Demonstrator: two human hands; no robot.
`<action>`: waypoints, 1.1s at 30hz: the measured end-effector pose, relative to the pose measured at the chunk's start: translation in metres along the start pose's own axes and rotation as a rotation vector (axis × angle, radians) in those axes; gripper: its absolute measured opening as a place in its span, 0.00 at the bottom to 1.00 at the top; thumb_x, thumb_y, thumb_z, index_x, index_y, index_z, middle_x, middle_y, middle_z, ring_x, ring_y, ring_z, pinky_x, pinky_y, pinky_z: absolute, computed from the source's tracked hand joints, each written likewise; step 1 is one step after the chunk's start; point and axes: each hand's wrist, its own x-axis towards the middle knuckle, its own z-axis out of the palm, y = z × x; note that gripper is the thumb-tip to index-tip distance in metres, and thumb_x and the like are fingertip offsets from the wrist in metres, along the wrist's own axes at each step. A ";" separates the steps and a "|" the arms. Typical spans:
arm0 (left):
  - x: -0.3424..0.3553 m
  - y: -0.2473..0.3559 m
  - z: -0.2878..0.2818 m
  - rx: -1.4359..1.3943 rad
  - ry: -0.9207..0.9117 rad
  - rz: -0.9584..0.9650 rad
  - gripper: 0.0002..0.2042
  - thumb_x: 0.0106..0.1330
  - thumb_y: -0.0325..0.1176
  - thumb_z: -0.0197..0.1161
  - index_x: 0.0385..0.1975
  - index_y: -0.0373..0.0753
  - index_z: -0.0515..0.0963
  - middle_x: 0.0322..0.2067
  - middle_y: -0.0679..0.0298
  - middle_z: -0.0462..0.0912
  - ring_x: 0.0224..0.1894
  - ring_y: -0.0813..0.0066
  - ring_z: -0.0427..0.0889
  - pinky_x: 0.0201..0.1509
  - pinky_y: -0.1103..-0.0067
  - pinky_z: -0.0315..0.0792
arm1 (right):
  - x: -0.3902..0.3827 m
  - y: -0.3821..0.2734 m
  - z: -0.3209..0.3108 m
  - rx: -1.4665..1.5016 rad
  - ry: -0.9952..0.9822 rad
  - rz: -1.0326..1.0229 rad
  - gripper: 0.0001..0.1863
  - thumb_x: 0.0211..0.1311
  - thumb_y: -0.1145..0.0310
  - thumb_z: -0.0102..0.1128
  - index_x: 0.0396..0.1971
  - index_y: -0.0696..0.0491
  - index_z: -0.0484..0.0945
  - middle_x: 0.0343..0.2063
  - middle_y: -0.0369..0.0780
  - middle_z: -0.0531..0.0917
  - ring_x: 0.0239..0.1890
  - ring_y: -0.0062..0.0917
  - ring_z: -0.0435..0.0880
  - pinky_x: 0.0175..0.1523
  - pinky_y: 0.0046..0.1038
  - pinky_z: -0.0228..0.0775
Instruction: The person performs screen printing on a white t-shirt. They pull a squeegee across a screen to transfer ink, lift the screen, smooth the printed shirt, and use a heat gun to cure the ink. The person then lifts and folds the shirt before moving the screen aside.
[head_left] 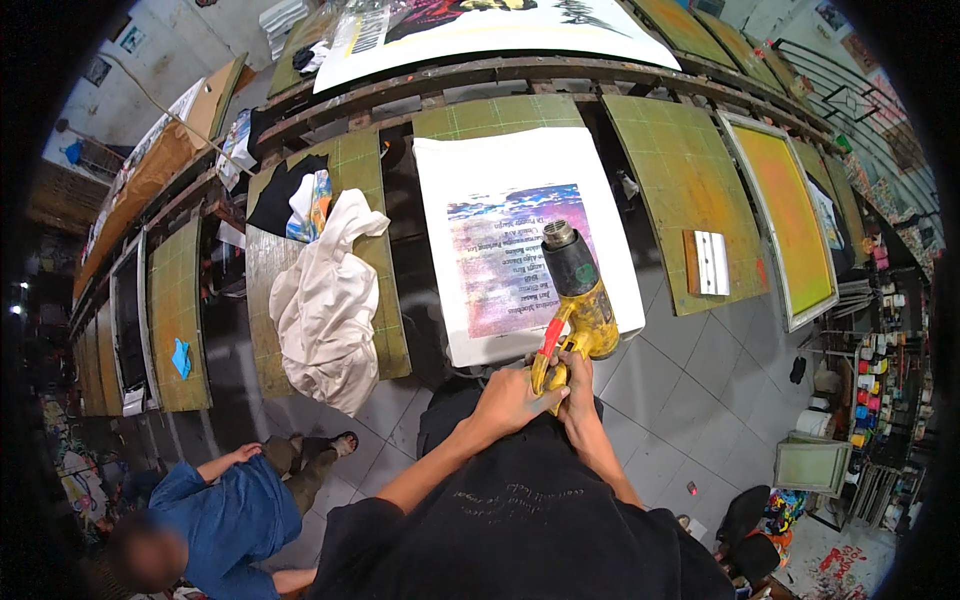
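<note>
Both of my hands grip the handle of a yellow and black heat gun (585,315) that has a red and yellow strip along its handle. My left hand (510,400) is closed on the lower handle, and my right hand (577,390) wraps it just to the right. The gun's metal nozzle reaches over a white fabric (435,210) spread on a green printing board (480,117). The fabric carries a printed rectangle (485,300) in blue and pink with lines of text, partly hidden behind the gun.
A left board (260,350) holds crumpled cream cloth (325,290) and black cloth. A right board (670,190) bears a block with a metal piece (710,265), beside a yellow screen frame (780,220). A person in blue (220,520) is at lower left. Coloured containers (870,370) line the right.
</note>
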 end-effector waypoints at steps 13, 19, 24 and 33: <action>0.022 -0.008 0.031 -0.056 0.062 -0.017 0.21 0.68 0.48 0.69 0.32 0.30 0.82 0.23 0.45 0.81 0.29 0.41 0.81 0.35 0.58 0.72 | 0.026 -0.019 -0.014 -0.196 0.108 -0.153 0.07 0.69 0.67 0.58 0.36 0.55 0.73 0.26 0.36 0.78 0.27 0.22 0.81 0.31 0.27 0.76; 0.004 -0.030 0.007 -0.022 0.061 0.185 0.16 0.72 0.41 0.65 0.38 0.29 0.84 0.34 0.46 0.85 0.38 0.46 0.85 0.43 0.61 0.75 | 0.023 -0.058 -0.008 -0.661 0.262 -0.303 0.16 0.68 0.64 0.68 0.47 0.59 0.76 0.38 0.40 0.84 0.38 0.21 0.84 0.39 0.27 0.77; 0.000 -0.045 -0.024 -0.015 -0.122 0.128 0.14 0.72 0.38 0.63 0.42 0.31 0.84 0.40 0.47 0.87 0.44 0.50 0.86 0.50 0.64 0.76 | 0.013 -0.092 0.033 -1.161 0.157 -0.576 0.19 0.68 0.64 0.69 0.48 0.62 0.75 0.36 0.45 0.85 0.37 0.29 0.84 0.43 0.32 0.76; -0.010 -0.089 -0.055 -0.167 -0.007 0.154 0.14 0.73 0.36 0.63 0.46 0.30 0.82 0.42 0.47 0.86 0.44 0.52 0.87 0.50 0.65 0.78 | 0.032 -0.095 0.139 -1.602 -0.028 -0.384 0.26 0.68 0.63 0.63 0.59 0.61 0.68 0.34 0.57 0.86 0.35 0.53 0.88 0.43 0.45 0.78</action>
